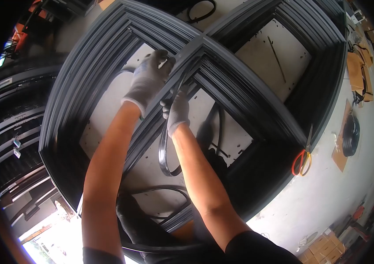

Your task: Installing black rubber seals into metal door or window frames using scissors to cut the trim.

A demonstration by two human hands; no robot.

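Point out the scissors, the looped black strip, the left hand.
Scissors [307, 151]: head view, near the pivot
Looped black strip [162, 153]: head view, loop's left side
Left hand [145, 82]: head view, glove back

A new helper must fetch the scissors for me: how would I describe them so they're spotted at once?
Start from the big stack of grey frames filling the middle. At its lower right edge are the scissors, blades pointing toward the top of the picture. Their red and yellow handles stand out against the dark frames and pale floor.
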